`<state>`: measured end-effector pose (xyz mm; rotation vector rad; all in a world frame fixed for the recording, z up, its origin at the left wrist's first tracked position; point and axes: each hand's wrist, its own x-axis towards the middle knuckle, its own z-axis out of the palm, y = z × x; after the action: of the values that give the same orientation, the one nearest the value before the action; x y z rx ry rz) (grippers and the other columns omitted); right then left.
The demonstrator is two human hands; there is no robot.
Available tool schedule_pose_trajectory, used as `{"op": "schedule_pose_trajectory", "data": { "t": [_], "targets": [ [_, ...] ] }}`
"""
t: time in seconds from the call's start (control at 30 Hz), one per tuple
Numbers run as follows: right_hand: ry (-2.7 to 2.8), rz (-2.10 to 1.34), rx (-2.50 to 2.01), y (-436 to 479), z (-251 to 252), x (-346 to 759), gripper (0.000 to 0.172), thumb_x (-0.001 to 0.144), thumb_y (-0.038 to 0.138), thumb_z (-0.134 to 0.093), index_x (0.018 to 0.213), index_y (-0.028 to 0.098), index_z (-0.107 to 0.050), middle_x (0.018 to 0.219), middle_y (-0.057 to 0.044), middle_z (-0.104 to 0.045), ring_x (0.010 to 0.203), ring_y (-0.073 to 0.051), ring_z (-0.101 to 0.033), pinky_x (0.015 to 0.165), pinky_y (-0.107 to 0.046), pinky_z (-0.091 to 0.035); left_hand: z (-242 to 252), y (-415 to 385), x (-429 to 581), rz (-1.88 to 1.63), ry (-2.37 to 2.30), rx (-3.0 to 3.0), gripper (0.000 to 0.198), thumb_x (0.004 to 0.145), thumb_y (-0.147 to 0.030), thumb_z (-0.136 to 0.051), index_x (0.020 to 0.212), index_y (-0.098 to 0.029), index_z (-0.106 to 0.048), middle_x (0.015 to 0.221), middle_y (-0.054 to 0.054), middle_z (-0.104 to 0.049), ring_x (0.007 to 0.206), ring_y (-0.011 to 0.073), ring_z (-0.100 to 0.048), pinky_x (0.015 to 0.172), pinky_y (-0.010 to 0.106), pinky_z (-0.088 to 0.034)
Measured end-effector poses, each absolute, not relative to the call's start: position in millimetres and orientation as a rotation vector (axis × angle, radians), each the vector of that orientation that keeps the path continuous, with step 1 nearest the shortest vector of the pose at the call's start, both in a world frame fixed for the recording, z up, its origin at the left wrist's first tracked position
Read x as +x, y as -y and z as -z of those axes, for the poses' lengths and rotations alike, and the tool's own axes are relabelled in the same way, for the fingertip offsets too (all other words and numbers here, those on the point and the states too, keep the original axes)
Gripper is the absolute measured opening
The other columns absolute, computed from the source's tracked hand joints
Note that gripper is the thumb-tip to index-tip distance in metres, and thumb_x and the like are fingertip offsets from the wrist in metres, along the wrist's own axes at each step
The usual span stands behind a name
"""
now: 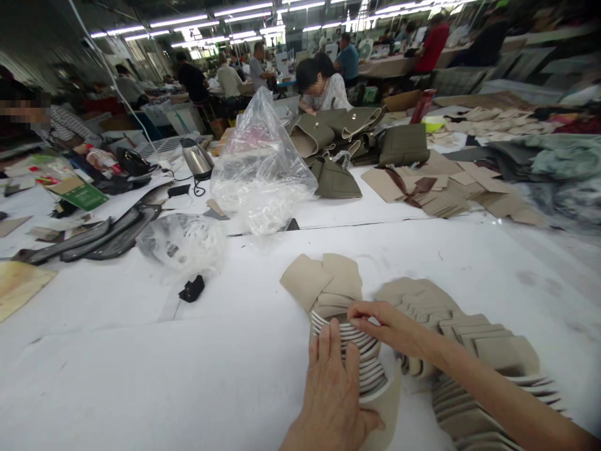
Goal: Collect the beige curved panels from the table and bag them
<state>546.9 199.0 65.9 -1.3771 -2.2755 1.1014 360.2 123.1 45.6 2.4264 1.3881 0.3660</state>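
Note:
A fanned stack of beige leather-like pieces (370, 369) with white edges lies on the white table in front of me. My left hand (333, 382) rests flat on the left side of this stack, fingers stretched out and slightly apart. At the stack's far end my right hand (375, 322) pinches the edge of a beige piece between thumb and fingertips. Just beyond the fingers, several loose beige pieces (323, 279) overlap one another. Right of the stack, partly under my right forearm, more beige pieces (483, 344) lie in overlapping rows.
Farther back are a clear plastic bag (263, 163), olive-green bags (342, 138) and spread beige panels (451, 185). A small black object (191, 289) and a crumpled plastic bag (183, 244) lie to the left, with a metal kettle (197, 160) beyond. Other people work behind.

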Motion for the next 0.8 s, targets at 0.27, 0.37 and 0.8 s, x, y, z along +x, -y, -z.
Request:
{"op": "schedule_pose_trajectory", "data": {
  "t": [0.27, 0.37, 0.8],
  "targets": [
    [2.313, -0.751, -1.679, -281, -42, 524, 0.026, 0.096, 0.029, -0.055, 0.119, 0.017, -0.057, 0.120, -0.009, -0.059, 0.109, -0.024, -0.056, 0.095, -0.045, -0.044, -34, -117, 361, -0.476, -1.336, 2.486, 0.098, 0.033, -0.062, -0.089, 0.111, -0.014, -0.053, 0.136, 0.026, -0.045, 0.134, 0.0474, -0.035, 0.109, 0.073, -0.029],
    [2.414, -0.721, -1.703, -320, -32, 501, 0.041, 0.093, 0.035, -0.063, 0.129, 0.019, -0.053, 0.136, -0.010, -0.049, 0.125, -0.030, -0.046, 0.105, -0.055, -0.037, -29, -116, 363, -0.522, -1.363, 2.541, 0.099, 0.030, -0.066, -0.088, 0.107, -0.014, -0.054, 0.133, 0.026, -0.047, 0.129, 0.0475, -0.041, 0.105, 0.073, -0.034],
    [2.164, -1.285, -1.700, -388, -19, 449, 0.029, 0.095, 0.034, -0.062, 0.117, 0.016, -0.060, 0.117, -0.007, -0.061, 0.100, -0.023, -0.062, 0.086, -0.043, -0.054, -16, -119, 366, -0.661, -1.361, 2.611, 0.103, 0.017, -0.069, -0.085, 0.100, -0.015, -0.055, 0.122, 0.024, -0.052, 0.120, 0.0475, -0.048, 0.096, 0.075, -0.041]
  ]
}}
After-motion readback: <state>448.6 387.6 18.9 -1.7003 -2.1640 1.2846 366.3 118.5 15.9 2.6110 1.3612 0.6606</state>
